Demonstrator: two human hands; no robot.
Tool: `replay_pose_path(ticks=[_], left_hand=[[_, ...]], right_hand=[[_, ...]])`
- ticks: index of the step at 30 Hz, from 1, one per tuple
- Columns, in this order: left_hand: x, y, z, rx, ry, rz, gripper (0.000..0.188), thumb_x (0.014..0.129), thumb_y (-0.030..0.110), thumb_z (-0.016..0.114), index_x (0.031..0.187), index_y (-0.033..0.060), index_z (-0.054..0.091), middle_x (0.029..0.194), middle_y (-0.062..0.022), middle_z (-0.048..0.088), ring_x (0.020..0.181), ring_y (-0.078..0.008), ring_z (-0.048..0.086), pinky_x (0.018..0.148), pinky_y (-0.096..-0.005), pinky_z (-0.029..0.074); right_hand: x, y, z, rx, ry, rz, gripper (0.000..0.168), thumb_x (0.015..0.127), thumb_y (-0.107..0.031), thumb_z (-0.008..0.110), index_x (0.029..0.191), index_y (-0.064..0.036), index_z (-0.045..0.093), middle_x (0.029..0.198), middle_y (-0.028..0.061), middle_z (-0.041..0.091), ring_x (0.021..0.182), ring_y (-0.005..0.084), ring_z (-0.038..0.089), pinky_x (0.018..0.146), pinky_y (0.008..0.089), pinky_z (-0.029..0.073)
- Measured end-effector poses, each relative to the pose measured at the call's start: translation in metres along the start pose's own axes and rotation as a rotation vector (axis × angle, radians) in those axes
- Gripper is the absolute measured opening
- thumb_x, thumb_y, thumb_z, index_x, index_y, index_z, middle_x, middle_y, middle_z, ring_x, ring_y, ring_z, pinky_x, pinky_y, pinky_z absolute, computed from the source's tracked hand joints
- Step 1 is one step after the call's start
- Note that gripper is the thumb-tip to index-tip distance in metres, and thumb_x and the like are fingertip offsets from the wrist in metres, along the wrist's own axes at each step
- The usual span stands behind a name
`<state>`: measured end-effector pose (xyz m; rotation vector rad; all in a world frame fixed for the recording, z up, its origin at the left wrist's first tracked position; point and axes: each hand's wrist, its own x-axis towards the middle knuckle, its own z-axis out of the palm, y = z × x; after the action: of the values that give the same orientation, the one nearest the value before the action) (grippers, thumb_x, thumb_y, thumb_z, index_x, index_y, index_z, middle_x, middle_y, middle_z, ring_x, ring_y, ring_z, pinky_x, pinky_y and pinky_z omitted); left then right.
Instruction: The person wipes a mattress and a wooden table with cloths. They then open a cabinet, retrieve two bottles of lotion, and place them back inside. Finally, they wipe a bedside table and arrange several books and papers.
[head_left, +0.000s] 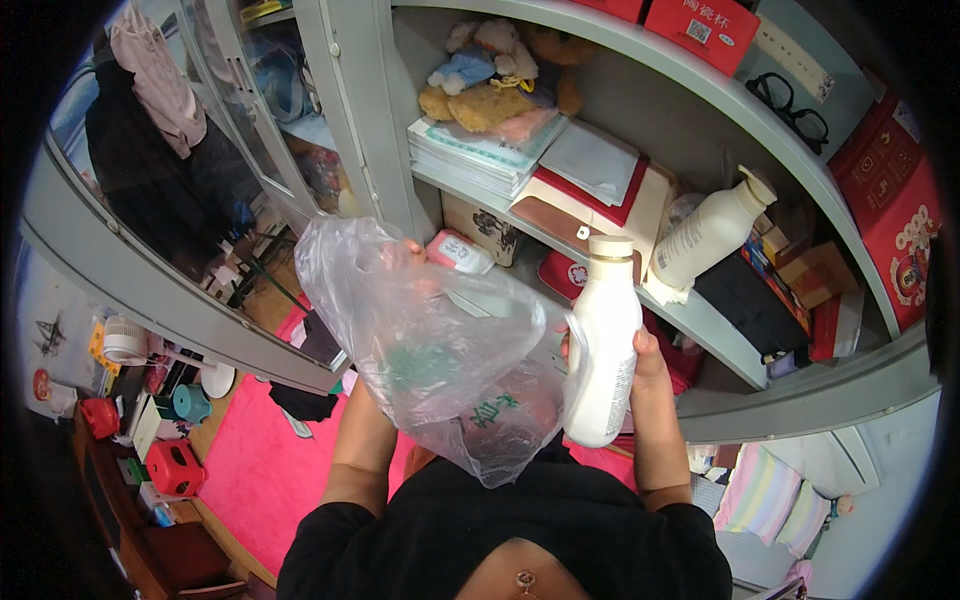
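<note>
My right hand is closed around a white plastic bottle with a cream cap, held upright in front of the shelves. My left hand is mostly behind a thin translucent plastic bag with green print, which it holds up and spread; its fingers show only in part through the film. The bag's right edge touches the bottle's left side. A white pump bottle leans on the shelf just beyond the bottle in my hand.
The grey cabinet shelf carries a stack of papers, a red folder and plush toys. Below lies a pink-and-white packet. A cabinet door stands at the left, above a pink rug. Black-framed glasses are at upper right.
</note>
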<state>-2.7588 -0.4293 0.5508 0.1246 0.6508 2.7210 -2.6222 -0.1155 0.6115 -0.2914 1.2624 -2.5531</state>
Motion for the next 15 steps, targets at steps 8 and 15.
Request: replay_pose_path(ticks=[8, 15], left_hand=[[0.004, 0.02, -0.012, -0.053, -0.036, 0.143, 0.044, 0.105, 0.033, 0.043, 0.139, 0.006, 0.048, 0.131, -0.011, 0.058, 0.119, -0.0256, 0.058, 0.101, -0.0383, 0.048], [0.016, 0.015, -0.02, 0.008, -0.088, 0.181, 0.045, 0.106, 0.035, 0.042, 0.14, 0.0063, 0.047, 0.132, -0.0106, 0.058, 0.119, -0.0252, 0.058, 0.1, -0.0375, 0.048]], right_hand=[[-0.017, -0.03, 0.013, -0.007, 0.088, -0.145, 0.102, 0.063, -0.054, 0.084, 0.136, 0.005, 0.042, 0.125, 0.0268, 0.057, 0.091, 0.0345, 0.07, 0.072, 0.0428, 0.063], [-0.021, -0.056, 0.071, -0.142, 0.294, -0.59, 0.104, 0.068, -0.064, 0.077, 0.134, 0.008, 0.041, 0.114, 0.0208, 0.057, 0.09, 0.0311, 0.067, 0.072, 0.0439, 0.06]])
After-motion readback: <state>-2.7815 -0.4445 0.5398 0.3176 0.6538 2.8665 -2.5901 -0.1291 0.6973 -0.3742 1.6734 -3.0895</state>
